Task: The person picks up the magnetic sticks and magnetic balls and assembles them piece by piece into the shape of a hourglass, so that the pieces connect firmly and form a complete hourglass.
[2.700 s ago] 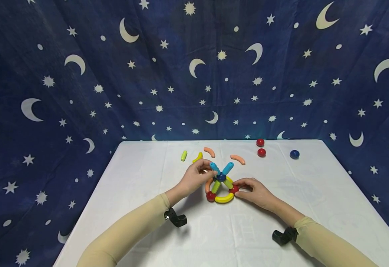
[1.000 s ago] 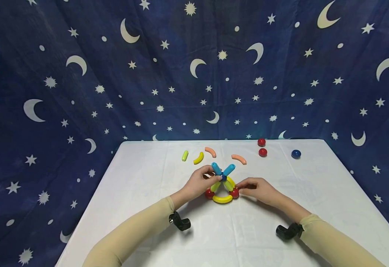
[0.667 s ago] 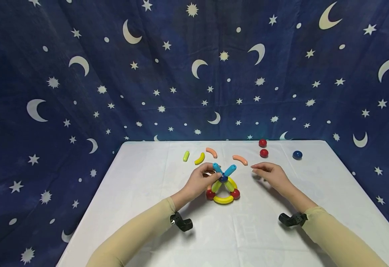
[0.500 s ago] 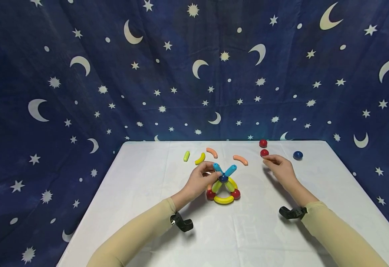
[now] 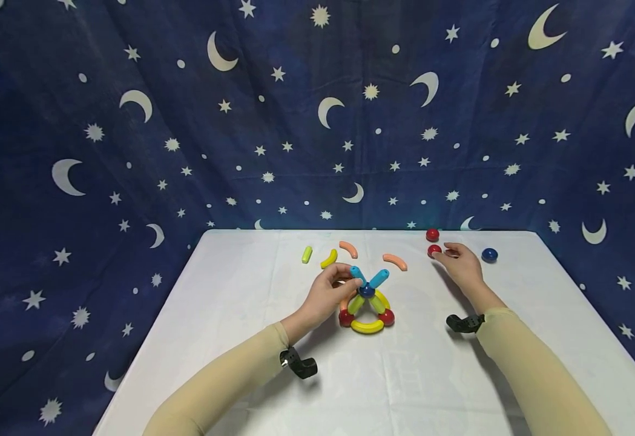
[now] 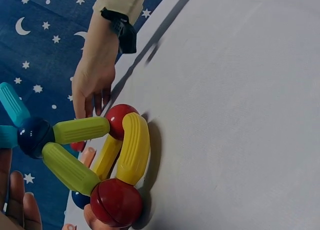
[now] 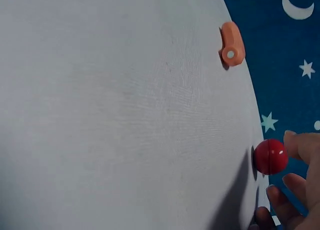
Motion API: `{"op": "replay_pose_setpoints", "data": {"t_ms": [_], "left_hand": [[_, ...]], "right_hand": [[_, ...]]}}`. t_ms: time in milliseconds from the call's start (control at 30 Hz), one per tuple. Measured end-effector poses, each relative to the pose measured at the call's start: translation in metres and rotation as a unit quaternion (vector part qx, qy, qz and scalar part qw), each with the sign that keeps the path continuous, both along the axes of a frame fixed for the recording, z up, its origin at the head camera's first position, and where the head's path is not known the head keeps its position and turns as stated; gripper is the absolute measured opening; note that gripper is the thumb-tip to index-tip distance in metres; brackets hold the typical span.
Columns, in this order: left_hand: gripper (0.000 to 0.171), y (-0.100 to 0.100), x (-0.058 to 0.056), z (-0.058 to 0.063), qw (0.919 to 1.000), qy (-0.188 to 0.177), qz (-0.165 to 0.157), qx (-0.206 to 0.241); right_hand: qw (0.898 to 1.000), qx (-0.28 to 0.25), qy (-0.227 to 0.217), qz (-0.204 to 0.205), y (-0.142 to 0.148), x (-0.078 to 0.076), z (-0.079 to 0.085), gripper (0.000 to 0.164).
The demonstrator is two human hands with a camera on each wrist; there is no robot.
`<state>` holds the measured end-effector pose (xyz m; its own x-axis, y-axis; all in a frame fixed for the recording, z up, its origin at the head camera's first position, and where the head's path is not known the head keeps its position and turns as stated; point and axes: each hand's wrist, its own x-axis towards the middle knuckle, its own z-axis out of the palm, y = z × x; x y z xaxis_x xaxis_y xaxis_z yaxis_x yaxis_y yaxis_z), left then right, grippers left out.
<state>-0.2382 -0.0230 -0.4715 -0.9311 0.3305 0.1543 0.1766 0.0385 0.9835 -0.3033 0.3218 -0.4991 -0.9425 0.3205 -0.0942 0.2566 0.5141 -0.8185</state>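
Observation:
In the head view my left hand [image 5: 325, 295] pinches the upper part of a ball-and-stick toy structure [image 5: 367, 326], by its dark blue ball and light blue sticks. Green sticks [image 6: 81, 130] slope from that blue ball [image 6: 36, 137] to red balls [image 6: 116, 202], which curved yellow sticks [image 6: 134, 149] join near the tabletop. At the back right, my right hand [image 5: 463, 267] is at a loose red ball [image 5: 434, 251]. The right wrist view shows its thumb and fingers spread around this ball [image 7: 270, 156], with gaps between them and it.
Another red ball [image 5: 432, 235] lies just behind, and a loose blue ball [image 5: 489, 255] sits right of the right hand. Orange curved sticks [image 5: 395, 261], a yellow one [image 5: 329, 259] and a short green stick [image 5: 307, 254] lie along the back of the white table [image 5: 431, 375].
My right hand has left the structure's right red ball and moved right and back to the loose red ball. My left hand has kept its hold on the structure.

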Motion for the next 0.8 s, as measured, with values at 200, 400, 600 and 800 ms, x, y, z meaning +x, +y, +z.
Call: {"op": "replay_pose_setpoints", "data": {"t_ms": [200, 400, 600, 800], "left_hand": [[0.028, 0.0, 0.001, 0.0, 1.0, -0.006, 0.001, 0.008], [0.028, 0.002, 0.002, 0.0, 0.9997, -0.017, 0.003, 0.017], [0.026, 0.003, 0.002, -0.002, 0.9993, -0.03, 0.008, 0.02], [0.024, 0.002, 0.001, -0.001, 0.9989, -0.039, 0.005, 0.024]], "right_hand": [[0.998, 0.048, -0.037, -0.017, -0.003, -0.009, -0.007, 0.072], [0.996, 0.084, -0.033, -0.027, -0.005, -0.013, -0.01, 0.063], [0.995, 0.086, -0.023, -0.035, -0.008, -0.012, -0.01, 0.059], [0.998, 0.05, 0.01, -0.044, -0.008, -0.009, -0.005, 0.061]]}}
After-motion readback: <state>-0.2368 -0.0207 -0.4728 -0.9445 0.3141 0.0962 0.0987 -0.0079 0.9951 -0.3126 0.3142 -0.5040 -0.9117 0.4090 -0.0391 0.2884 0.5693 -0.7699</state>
